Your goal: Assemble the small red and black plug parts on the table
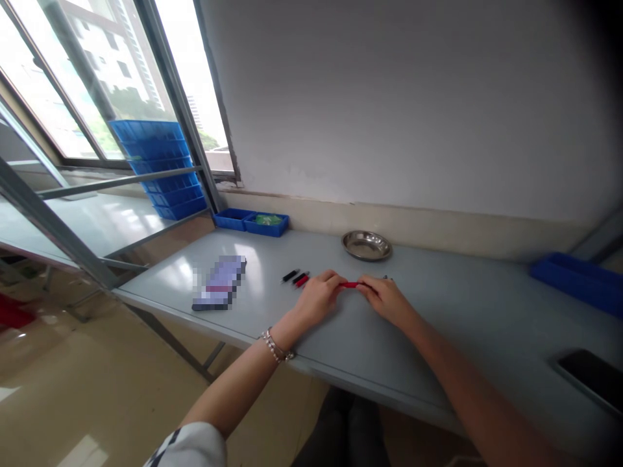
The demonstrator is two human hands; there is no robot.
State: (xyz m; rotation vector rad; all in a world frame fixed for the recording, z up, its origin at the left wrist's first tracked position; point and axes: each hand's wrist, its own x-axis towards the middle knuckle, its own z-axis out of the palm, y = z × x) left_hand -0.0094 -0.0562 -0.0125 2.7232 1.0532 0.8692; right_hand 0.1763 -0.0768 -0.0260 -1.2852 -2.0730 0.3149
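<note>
My left hand (318, 297) and my right hand (384, 298) rest on the grey table (438, 311), fingers curled, both gripping the ends of a small red pen-like piece (349, 285) held between them. Just left of my left hand lie a black piece (290, 275) and a red-and-black piece (302, 280) on the table. A bracelet sits on my left wrist (276, 346).
A steel bowl (366, 245) stands behind my hands. A blurred flat box (220, 282) lies to the left. Blue trays (252, 222) sit at the back left corner, a stack of blue crates (160, 168) by the window, a blue tray (579, 279) and a dark phone (591, 379) to the right.
</note>
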